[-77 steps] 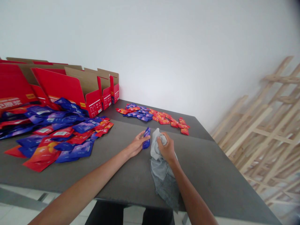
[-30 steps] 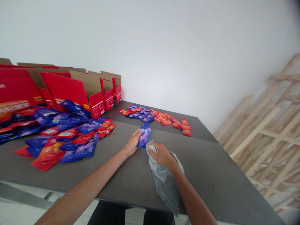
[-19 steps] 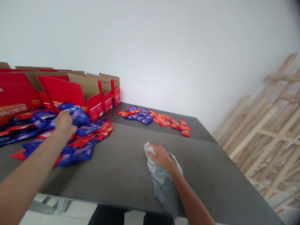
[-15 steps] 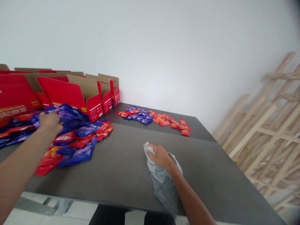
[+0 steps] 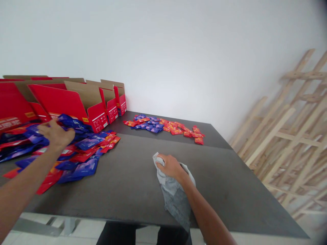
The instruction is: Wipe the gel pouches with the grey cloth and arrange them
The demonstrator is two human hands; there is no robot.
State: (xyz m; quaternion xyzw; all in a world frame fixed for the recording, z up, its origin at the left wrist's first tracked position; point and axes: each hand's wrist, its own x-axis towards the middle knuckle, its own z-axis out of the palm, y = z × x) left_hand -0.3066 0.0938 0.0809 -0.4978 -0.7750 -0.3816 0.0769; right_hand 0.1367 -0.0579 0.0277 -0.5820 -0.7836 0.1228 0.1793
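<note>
My left hand (image 5: 56, 135) is over a heap of blue and red packets (image 5: 88, 143) at the left of the table, its fingers stretched out and apart. A dark blue packet (image 5: 70, 121) lies right beside its fingertips. My right hand (image 5: 170, 166) is closed around a bunched grey cloth (image 5: 176, 202) on the tabletop, right of the middle. The cloth's loose end trails down toward the table's front edge, partly under my forearm.
Open red cardboard boxes (image 5: 61, 100) stand behind the heap. Smaller red and blue packets (image 5: 173, 127) lie in a loose row at the back of the dark grey table (image 5: 127, 177). Wooden frames (image 5: 288, 136) lean against the white wall at right.
My left hand has opened from its grip on the blue packets, which now lie in the heap. My right hand stays on the cloth. The view has shifted slightly.
</note>
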